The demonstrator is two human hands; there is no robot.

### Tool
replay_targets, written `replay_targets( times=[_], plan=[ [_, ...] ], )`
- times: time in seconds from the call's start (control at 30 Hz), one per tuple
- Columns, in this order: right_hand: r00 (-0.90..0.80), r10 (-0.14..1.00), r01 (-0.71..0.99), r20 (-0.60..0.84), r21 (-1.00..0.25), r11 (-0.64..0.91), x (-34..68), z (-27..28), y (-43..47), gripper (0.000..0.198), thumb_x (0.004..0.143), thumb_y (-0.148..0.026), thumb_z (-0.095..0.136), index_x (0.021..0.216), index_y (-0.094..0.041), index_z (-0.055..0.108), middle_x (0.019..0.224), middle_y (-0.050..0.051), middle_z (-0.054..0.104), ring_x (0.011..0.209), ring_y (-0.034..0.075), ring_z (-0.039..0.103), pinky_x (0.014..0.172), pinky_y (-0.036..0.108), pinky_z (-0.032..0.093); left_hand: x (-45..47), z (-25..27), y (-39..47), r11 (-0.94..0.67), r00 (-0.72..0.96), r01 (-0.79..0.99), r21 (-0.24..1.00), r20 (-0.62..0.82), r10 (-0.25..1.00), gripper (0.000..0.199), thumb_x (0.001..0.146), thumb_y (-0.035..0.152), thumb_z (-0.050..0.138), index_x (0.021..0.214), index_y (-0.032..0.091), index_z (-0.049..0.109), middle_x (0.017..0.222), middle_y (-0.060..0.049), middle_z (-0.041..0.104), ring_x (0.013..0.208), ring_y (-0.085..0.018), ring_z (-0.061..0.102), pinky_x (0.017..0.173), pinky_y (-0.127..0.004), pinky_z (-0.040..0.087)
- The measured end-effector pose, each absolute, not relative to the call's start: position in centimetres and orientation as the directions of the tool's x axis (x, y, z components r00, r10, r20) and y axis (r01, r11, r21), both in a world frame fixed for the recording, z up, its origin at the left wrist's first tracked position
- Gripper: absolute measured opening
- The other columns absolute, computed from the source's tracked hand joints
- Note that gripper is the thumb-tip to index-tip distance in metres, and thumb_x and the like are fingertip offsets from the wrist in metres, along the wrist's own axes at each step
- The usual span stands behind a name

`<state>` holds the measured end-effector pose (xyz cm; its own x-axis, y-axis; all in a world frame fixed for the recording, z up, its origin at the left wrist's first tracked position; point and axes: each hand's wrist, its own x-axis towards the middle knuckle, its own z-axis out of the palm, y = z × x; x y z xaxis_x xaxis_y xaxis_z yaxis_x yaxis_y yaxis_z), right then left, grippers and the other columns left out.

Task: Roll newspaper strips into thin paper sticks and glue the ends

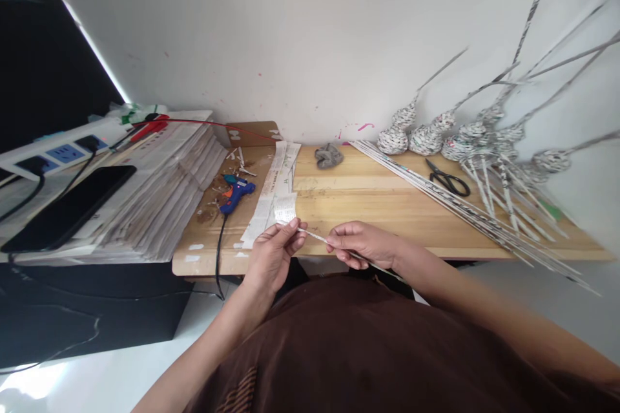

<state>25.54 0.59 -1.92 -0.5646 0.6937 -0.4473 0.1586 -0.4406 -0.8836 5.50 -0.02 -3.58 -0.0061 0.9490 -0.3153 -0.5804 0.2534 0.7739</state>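
Note:
My left hand pinches a newspaper strip where its flat, printed end narrows into a thin rolled paper stick. My right hand is closed around that same stick, a short way to the right, and the stick's tail runs on under the right wrist. Both hands are just above the front edge of the wooden table. Close beyond my left hand, flat newspaper strips lie in a loose stack. A blue glue gun rests on a brown board to their left.
A tall newspaper pile carries a black phone and a power strip. Rolled paper sticks, black scissors and several woven paper gourds with long stems occupy the right. A grey cloth lies near the wall.

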Motion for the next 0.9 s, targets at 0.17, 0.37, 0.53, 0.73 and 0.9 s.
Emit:
replay_targets(
  times=[0.17, 0.37, 0.53, 0.73, 0.9],
  plan=[
    [-0.616, 0.636, 0.081, -0.464, -0.841, -0.535, 25.6, -2.0, 0.6, 0.028, 0.079, -0.043, 0.066, 0.08, -0.016, 0.059, 0.059, -0.004, 0.057, 0.041, 0.006, 0.05, 0.039, 0.018, 0.034, 5.2, -3.7, 0.1, 0.255, 0.006, -0.556, 0.791, -0.303, 0.953, 0.014, 0.069, 0.017, 0.079, 0.077, 0.009, 0.071, 0.079, -0.008, 0.072, 0.06, -0.008, 0.064, 0.058, -0.014, 0.055],
    [-0.61, 0.659, 0.103, -0.44, -0.869, -0.485, 25.6, -2.8, 0.8, 0.027, 0.08, -0.04, 0.066, 0.074, -0.015, 0.059, 0.061, -0.002, 0.06, 0.043, 0.006, 0.051, 0.042, 0.019, 0.038, 5.2, -3.5, -0.2, 0.255, 0.013, -0.529, 0.81, -0.292, 0.956, 0.016, 0.067, 0.019, 0.081, 0.074, 0.008, 0.07, 0.078, -0.008, 0.072, 0.061, -0.008, 0.065, 0.058, -0.014, 0.055],
    [-0.565, 0.692, 0.17, -0.449, -0.884, -0.435, 25.5, -3.0, 0.6, 0.026, 0.081, -0.041, 0.064, 0.076, -0.015, 0.059, 0.067, 0.0, 0.061, 0.047, 0.008, 0.055, 0.046, 0.021, 0.042, 5.2, -3.5, -0.3, 0.254, 0.019, -0.525, 0.813, -0.287, 0.958, 0.017, 0.066, 0.019, 0.081, 0.073, 0.009, 0.07, 0.079, -0.008, 0.072, 0.061, -0.008, 0.065, 0.059, -0.015, 0.055],
    [-0.33, 0.943, 0.495, -0.037, -0.858, 0.14, 24.7, -2.0, -0.8, 0.018, 0.08, -0.036, 0.065, 0.081, -0.018, 0.064, 0.067, 0.0, 0.064, 0.057, 0.01, 0.055, 0.055, 0.022, 0.04, 5.0, -3.6, 0.0, 0.227, -0.057, -0.559, 0.798, -0.31, 0.949, 0.015, 0.067, 0.016, 0.08, 0.074, 0.008, 0.07, 0.08, -0.008, 0.073, 0.062, -0.008, 0.066, 0.06, -0.014, 0.055],
    [-0.374, 0.906, 0.463, -0.196, -0.887, -0.001, 24.9, -1.8, -0.5, 0.024, 0.087, -0.038, 0.055, 0.078, -0.017, 0.062, 0.065, 0.0, 0.061, 0.051, 0.009, 0.054, 0.05, 0.022, 0.039, 4.9, -3.4, 0.1, 0.23, -0.044, -0.573, 0.787, -0.31, 0.95, 0.012, 0.069, 0.014, 0.077, 0.076, 0.007, 0.07, 0.081, -0.009, 0.073, 0.062, -0.008, 0.066, 0.059, -0.014, 0.056]
  ],
)
